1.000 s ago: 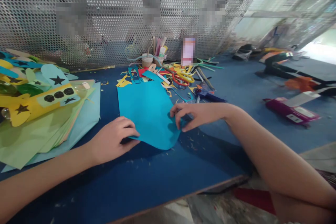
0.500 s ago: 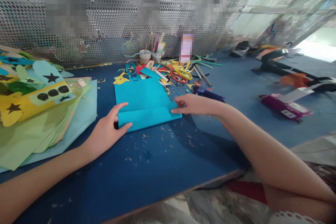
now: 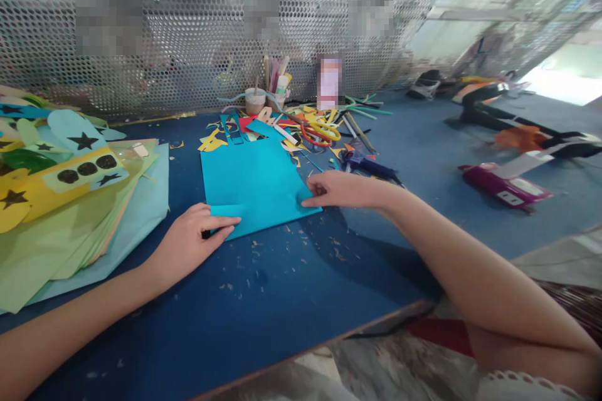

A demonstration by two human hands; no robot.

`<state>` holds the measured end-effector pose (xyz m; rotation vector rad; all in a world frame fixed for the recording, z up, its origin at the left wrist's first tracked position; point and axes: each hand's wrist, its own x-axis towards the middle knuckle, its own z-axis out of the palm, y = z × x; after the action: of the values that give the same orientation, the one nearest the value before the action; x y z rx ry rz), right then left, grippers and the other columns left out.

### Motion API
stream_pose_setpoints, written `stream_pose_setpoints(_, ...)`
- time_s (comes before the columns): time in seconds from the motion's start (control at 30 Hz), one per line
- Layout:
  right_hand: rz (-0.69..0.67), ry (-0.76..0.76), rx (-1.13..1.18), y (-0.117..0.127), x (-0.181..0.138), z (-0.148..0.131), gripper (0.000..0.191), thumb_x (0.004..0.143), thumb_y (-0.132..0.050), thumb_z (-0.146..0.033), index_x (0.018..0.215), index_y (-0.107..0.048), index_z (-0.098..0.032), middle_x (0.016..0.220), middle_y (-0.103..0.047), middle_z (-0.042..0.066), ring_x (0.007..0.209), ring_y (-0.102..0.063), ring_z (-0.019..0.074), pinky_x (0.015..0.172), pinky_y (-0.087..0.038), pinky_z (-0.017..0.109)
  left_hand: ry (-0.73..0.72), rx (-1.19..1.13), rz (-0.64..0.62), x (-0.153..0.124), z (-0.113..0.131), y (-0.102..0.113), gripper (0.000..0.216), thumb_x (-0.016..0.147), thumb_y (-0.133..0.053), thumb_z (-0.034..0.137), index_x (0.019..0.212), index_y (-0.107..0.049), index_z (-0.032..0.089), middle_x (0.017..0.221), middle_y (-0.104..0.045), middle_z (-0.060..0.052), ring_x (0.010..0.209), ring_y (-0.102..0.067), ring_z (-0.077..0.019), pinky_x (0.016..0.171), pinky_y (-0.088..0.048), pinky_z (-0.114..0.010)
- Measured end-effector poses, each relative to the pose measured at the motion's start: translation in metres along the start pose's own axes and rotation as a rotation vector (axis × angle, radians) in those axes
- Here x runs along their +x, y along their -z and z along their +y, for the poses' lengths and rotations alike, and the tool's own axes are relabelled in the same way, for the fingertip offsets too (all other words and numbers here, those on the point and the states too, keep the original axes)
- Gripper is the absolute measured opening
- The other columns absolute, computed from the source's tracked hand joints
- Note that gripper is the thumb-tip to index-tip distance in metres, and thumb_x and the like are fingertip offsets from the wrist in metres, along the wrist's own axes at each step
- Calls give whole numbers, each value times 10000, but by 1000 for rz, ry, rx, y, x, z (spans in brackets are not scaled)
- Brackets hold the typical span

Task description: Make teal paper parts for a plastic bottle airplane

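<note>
A sheet of bright blue paper (image 3: 249,178) lies on the dark blue table, its near edge facing me. My left hand (image 3: 195,235) is at the near left corner, index finger and thumb stretched over the paper and close together. A narrow folded strip shows beside those fingers. At the near right corner, my right hand (image 3: 332,190) has its fingers curled in a pinch on the paper's edge. Coloured paper scraps (image 3: 268,122) touch the sheet's far edge.
Paper stack (image 3: 94,232) and a yellow paper rocket (image 3: 70,175) with black stars lie left. Behind the scraps stand brush pots (image 3: 256,100) and a phone (image 3: 329,84). Right are a dark blue glue gun (image 3: 371,166), a purple packet (image 3: 505,185) and a black strap (image 3: 484,106).
The raised roll along the paper's near edge has flattened, leaving only a small fold at the left. My left fingers have come down and closer together; my right hand has barely moved.
</note>
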<state>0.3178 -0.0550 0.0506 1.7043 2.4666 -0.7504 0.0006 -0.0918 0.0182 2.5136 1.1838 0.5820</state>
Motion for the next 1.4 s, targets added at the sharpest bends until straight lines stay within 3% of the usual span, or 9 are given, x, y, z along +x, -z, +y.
stream_pose_setpoints(0.17,-15,21,0,0,0,1,428,768,-559,-598,636,-453,-205,645,-505,3,593,-440,139,559,-299,284,14,-3,-16,0,0,0,290,930,-496,379,1065,-735,286,673,-674,-16,742,-572,-207,741,-509,-360)
stream_pose_setpoints(0.37,-11,25,7,0,1,2,424,765,-570,-589,631,-459,-203,647,-516,4,599,-453,140,559,-309,284,27,-14,-21,-1,-1,-1,267,913,-522,352,1052,-741,289,846,-738,-25,912,-589,-239,786,-517,-374)
stream_pose_setpoints(0.63,-6,39,-1,0,0,1,416,768,-574,-577,628,-459,-202,655,-530,9,605,-463,141,557,-310,283,9,-6,-32,-1,-3,-1,274,923,-509,356,1064,-736,291,847,-735,-25,947,-578,-250,781,-521,-377)
stream_pose_setpoints(0.8,7,22,-17,-1,0,2,399,774,-568,-574,659,-464,-206,684,-562,23,628,-493,159,576,-327,291,-26,30,-26,-3,-4,-5,282,942,-491,348,1079,-727,279,802,-702,-39,955,-569,-251,860,-503,-422)
stream_pose_setpoints(0.9,14,5,34,-1,-1,1,368,750,-603,-555,793,-496,-206,750,-615,37,677,-548,182,601,-357,295,-62,73,15,-4,-3,-6,283,950,-481,326,1078,-724,260,967,-645,-83,962,-563,-245,845,-511,-416)
stream_pose_setpoints(1.07,18,25,79,-2,-2,3,448,740,-622,-538,983,-465,-196,788,-633,37,702,-575,197,610,-375,302,-210,155,92,-5,0,-6,356,947,-453,186,1185,-661,351,1358,-431,-80,1268,-405,-296,1014,-424,-508)
stream_pose_setpoints(1.2,8,42,108,-3,-2,5,473,752,-613,-537,1031,-440,-196,777,-627,29,692,-571,196,615,-385,309,-299,170,13,-5,-3,-7,515,914,-430,65,1239,-611,421,1384,-447,-34,1357,-307,-303,1097,-324,-556)
stream_pose_setpoints(1.4,5,44,112,-3,0,7,511,745,-610,-579,1062,-466,-204,757,-640,29,690,-586,209,612,-394,313,-307,145,-31,-3,-8,-8,521,917,-433,63,1237,-606,435,1371,-469,-37,1361,-298,-299,1084,-339,-565)
